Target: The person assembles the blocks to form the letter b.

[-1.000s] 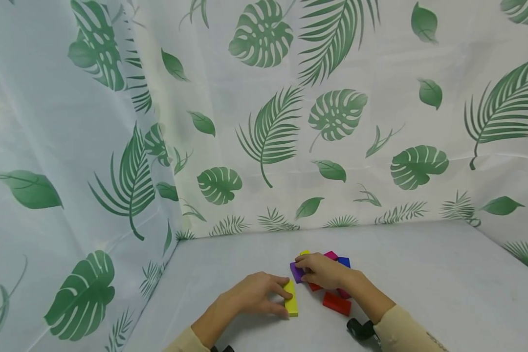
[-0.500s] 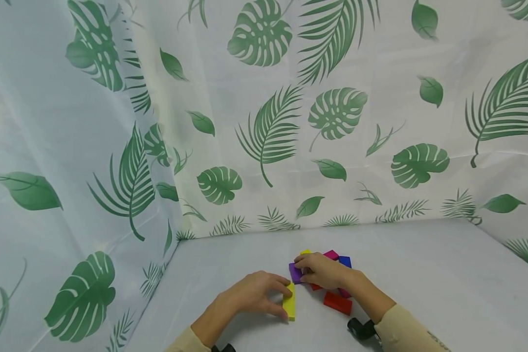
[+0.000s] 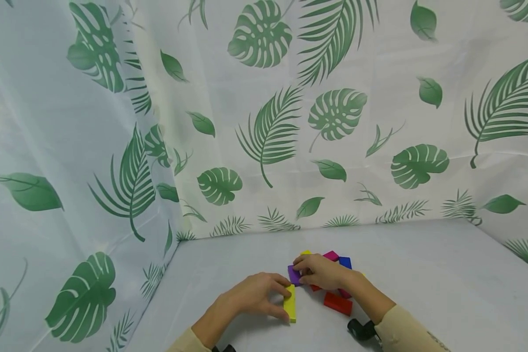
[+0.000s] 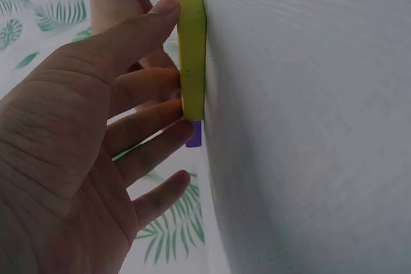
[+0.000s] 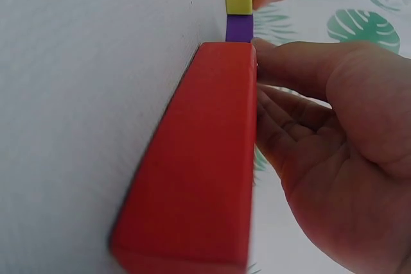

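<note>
My left hand (image 3: 259,295) holds a yellow block (image 3: 290,304) lying on the table, thumb at its near end and fingertips toward its far end. In the left wrist view the yellow block (image 4: 192,56) sits against the thumb tip and bent fingers, the little finger off it. Just beyond, my right hand (image 3: 321,271) pinches a purple block (image 3: 294,275) between thumb and fingers; the hand covers part of it. The purple block (image 5: 239,28) meets the yellow block's end in the right wrist view. A red block (image 3: 338,303) lies nearer, below the right wrist.
Around and behind the right hand lie more blocks, among them a pink one (image 3: 331,255), a blue one (image 3: 345,262) and a yellow one (image 3: 306,252), partly hidden. A leaf-print curtain (image 3: 281,205) rises behind the white table (image 3: 422,278).
The yellow block has shifted slightly toward me, its tilt now straighter. The purple block has slid a little left and nearer with my right hand. The red block stays put.
</note>
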The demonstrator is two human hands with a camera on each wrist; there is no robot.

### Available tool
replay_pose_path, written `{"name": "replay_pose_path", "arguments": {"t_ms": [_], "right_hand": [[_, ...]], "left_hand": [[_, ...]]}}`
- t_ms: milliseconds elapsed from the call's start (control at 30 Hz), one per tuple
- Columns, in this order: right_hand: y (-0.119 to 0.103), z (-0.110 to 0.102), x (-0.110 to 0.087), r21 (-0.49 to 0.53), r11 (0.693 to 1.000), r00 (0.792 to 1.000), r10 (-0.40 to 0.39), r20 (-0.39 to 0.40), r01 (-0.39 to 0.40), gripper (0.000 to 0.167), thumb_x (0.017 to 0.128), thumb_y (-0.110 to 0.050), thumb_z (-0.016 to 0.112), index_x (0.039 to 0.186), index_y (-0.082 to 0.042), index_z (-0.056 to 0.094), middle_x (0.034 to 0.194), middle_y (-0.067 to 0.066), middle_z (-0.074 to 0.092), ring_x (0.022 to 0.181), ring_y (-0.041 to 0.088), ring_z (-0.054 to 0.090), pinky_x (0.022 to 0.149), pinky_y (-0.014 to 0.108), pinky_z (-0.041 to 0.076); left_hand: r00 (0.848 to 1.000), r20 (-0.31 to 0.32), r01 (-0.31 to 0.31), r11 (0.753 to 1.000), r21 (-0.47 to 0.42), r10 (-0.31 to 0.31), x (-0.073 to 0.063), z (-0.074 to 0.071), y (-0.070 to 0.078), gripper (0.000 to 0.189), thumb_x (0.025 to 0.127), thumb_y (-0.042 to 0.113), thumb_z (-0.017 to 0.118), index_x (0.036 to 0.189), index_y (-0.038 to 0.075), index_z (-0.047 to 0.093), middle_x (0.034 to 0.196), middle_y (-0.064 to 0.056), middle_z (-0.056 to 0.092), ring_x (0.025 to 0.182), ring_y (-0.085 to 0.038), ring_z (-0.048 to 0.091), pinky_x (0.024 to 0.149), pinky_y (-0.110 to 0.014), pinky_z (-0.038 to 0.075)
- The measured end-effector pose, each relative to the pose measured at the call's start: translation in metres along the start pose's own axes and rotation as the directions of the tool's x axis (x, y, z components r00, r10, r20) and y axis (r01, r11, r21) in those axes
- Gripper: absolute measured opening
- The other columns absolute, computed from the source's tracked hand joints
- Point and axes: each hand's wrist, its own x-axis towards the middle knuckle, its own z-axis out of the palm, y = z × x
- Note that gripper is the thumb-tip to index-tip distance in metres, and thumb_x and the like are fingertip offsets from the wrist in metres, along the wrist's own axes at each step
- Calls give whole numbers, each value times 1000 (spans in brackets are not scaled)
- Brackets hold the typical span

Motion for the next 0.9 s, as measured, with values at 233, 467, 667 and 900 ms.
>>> {"name": "replay_pose_path", "arguments": {"t_ms": [233, 467, 667, 900], "right_hand": [[0, 3, -3, 16, 1000, 1000, 4, 6, -4, 32, 99, -15, 70, 130, -8, 73, 144, 14, 62, 133, 37, 60, 103, 50, 55], [3, 3, -1, 9, 1000, 1000, 8, -1, -8, 32, 99, -14, 70, 131, -10, 73, 147, 12, 60, 129, 32, 62, 99, 44, 59], [4, 1, 1, 5, 1000, 1000, 4, -12, -4, 31, 99, -15, 71, 130, -12, 74, 147, 11, 60, 124, 28, 64, 95, 39, 60], [3, 0, 1, 22, 1000, 1000, -2, -4, 2, 34, 99, -15, 72, 132, -8, 72, 146, 13, 61, 117, 25, 66, 93, 36, 61]], "left_hand": [[1000, 13, 9, 1000, -13, -9, -1, 3, 2, 52, 85, 60, 79, 124, 27, 78, 142, 9, 65, 132, -8, 59, 113, -33, 48], [1000, 17, 2, 1000, -7, -1, 0, 1, -1, 52, 86, 60, 78, 126, 26, 77, 143, 9, 64, 134, -9, 59, 113, -34, 48], [999, 34, 7, 1000, -4, -7, 2, -2, -3, 53, 87, 61, 77, 127, 27, 77, 145, 9, 63, 134, -10, 58, 113, -34, 48], [999, 41, 30, 999, -17, -30, 2, -3, -2, 55, 85, 63, 78, 127, 26, 77, 145, 10, 63, 135, -11, 58, 113, -36, 48]]}}
